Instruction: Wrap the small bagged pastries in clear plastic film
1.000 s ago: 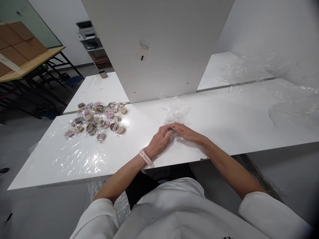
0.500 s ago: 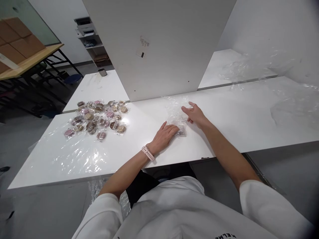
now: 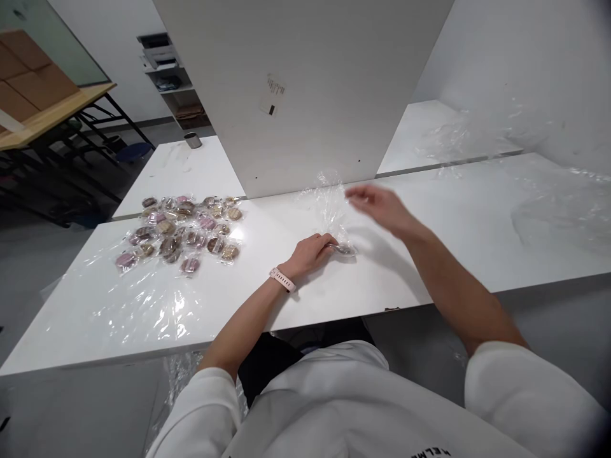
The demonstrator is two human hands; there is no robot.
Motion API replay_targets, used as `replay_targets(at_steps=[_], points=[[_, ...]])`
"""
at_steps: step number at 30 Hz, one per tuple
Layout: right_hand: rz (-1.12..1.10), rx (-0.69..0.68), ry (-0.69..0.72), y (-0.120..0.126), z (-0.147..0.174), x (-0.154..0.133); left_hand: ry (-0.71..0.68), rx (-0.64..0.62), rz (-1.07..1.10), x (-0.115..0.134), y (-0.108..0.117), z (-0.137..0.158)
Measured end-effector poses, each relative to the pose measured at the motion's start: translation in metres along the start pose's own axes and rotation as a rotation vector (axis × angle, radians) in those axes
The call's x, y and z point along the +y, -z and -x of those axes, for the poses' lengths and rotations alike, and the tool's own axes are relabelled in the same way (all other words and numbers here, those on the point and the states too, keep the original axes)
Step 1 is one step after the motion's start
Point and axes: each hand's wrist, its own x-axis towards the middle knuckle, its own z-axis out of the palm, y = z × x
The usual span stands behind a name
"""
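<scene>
My left hand (image 3: 310,251), with a pale pink watch band on its wrist, is closed on the near edge of a small clear-wrapped packet (image 3: 344,250). What lies inside the packet is too small to make out. A crumpled sheet of clear plastic film (image 3: 330,207) rises from the packet toward the upright panel. Beside the film's right edge, above the tabletop, my right hand (image 3: 384,208) is blurred by motion. Its fingers reach left, thumb apart, and nothing shows between them.
Many round, individually wrapped pieces (image 3: 169,245), brown, tan and pink, lie on clear film at the left of the white table (image 3: 267,299). A white upright panel (image 3: 305,95) stands behind. More clear film (image 3: 568,203) covers the right end. A metal cup (image 3: 193,140) sits farther back.
My right hand has lifted slightly and shifted right. The film now stands up higher behind the packet. My left hand has gone from lying flat over the packet to gripping its edge.
</scene>
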Motion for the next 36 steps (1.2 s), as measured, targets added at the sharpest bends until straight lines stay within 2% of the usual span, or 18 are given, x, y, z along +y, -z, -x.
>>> replay_targets(at_steps=[1, 2, 4, 7, 9, 11, 13, 15, 17, 19, 21, 24, 27, 30, 33, 35, 36], points=[[0.077, -0.168, 0.03, -0.007, 0.024, -0.001, 0.013, -0.007, 0.048, 0.0, 0.003, -0.001], [0.151, -0.264, 0.049, -0.016, 0.047, -0.002, 0.025, -0.018, 0.112, -0.001, 0.005, -0.002], [0.252, -0.233, 0.042, -0.033, 0.082, 0.001, 0.046, -0.053, 0.272, -0.001, 0.009, -0.004], [0.25, -0.136, -0.11, -0.049, 0.101, 0.006, 0.169, -0.024, 0.442, -0.001, 0.008, -0.005], [0.223, -0.162, -0.224, -0.052, 0.097, 0.007, 0.284, 0.086, 0.423, 0.001, 0.003, -0.003], [0.3, -0.134, -0.224, -0.053, 0.09, 0.006, 0.322, 0.214, 0.299, 0.005, -0.006, -0.001], [0.47, -0.036, -0.081, -0.056, 0.086, 0.007, 0.289, 0.291, 0.105, 0.009, -0.013, 0.0], [0.599, 0.002, 0.139, -0.06, 0.088, 0.01, 0.267, 0.314, -0.071, 0.01, -0.017, -0.001], [0.644, -0.058, 0.324, -0.063, 0.094, 0.016, 0.291, 0.308, -0.133, 0.009, -0.018, -0.003], [0.659, -0.116, 0.411, -0.066, 0.101, 0.021, 0.326, 0.309, -0.1, 0.006, -0.017, -0.005], [0.671, -0.12, 0.405, -0.066, 0.102, 0.025, 0.346, 0.329, -0.039, 0.004, -0.015, -0.006], [0.594, -0.143, 0.309, -0.059, 0.087, 0.025, 0.337, 0.4, 0.09, 0.002, -0.012, -0.001], [0.466, -0.212, 0.074, -0.044, 0.051, 0.026, 0.252, 0.519, 0.129, 0.0, -0.011, 0.005], [0.401, -0.303, -0.12, -0.033, 0.013, 0.029, 0.075, 0.561, -0.005, -0.005, -0.013, 0.007], [0.519, -0.162, -0.054, -0.035, -0.003, 0.034, -0.011, 0.424, -0.093, -0.01, -0.018, 0.005], [0.61, -0.063, 0.062, -0.044, 0.003, 0.038, 0.035, 0.341, -0.088, -0.014, -0.02, 0.003], [0.635, -0.056, 0.123, -0.05, 0.01, 0.04, 0.068, 0.324, -0.064, -0.015, -0.021, 0.002]])
